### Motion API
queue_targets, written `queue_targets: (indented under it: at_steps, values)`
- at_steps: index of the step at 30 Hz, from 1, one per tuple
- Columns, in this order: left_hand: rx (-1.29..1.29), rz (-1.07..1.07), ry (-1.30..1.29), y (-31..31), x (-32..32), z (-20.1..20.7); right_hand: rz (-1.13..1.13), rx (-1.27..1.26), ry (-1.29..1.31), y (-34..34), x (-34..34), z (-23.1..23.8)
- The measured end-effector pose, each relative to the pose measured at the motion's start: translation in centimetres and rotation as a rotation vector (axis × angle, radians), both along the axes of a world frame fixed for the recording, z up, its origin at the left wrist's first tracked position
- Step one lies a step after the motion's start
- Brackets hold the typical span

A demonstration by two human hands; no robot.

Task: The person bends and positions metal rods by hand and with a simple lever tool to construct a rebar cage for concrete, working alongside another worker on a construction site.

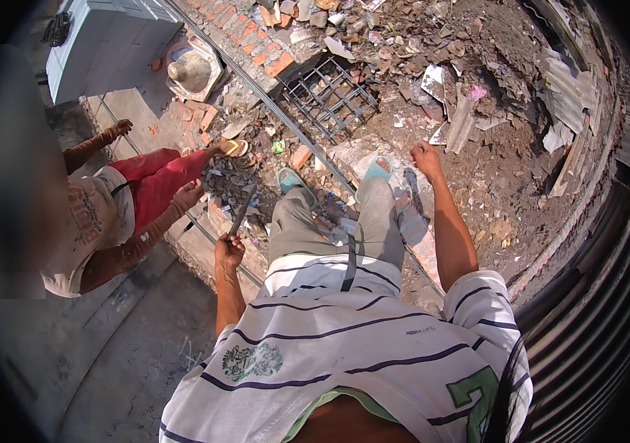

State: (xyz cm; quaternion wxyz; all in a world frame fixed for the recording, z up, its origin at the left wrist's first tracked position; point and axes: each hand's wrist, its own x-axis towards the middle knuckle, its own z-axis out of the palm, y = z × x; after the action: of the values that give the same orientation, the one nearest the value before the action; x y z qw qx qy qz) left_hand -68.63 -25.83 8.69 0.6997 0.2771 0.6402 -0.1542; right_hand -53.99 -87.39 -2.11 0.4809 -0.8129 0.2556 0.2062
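Note:
My left hand (230, 251) is closed around one end of a long, dark, narrow tool (242, 212) that points up and away from me. Its exact kind cannot be made out. My right hand (426, 159) hangs over the dirt with curled fingers, and whether anything is inside them is hidden. Both of my feet, in blue-green sandals (378, 168), stand apart on rubble. Between them passes a bundle of long steel bars (285, 118). Just beyond lies a grid of tied steel rebar (332, 97), set in a pit.
A co-worker in red trousers (175, 177) stands at the left with both hands apart from mine. Behind are a pale basin (195, 70) and a light-coloured stack (112, 48). Broken bricks (256, 37) and debris spread ahead. Corrugated metal sheets (588, 317) line the right.

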Motion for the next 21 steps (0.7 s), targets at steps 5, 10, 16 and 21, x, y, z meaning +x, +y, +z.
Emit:
queue_targets:
  at_steps: [5,10,16,21]
  values:
    - [-0.037,-0.076,0.117,0.2,1.9,-4.6,-0.055,0.060,0.004,6.1,-4.2,1.0]
    - [-0.167,-0.163,0.077,2.5,2.4,-7.0,-0.078,-0.116,0.018,10.1,-11.1,0.2]
    - [-0.182,-0.265,0.011,3.8,2.4,-6.6,-0.113,-0.307,-0.035,14.5,-16.0,5.0]
    - [-0.161,-0.288,-0.033,3.4,3.4,-6.7,-0.104,-0.419,0.034,16.4,-17.0,7.7]
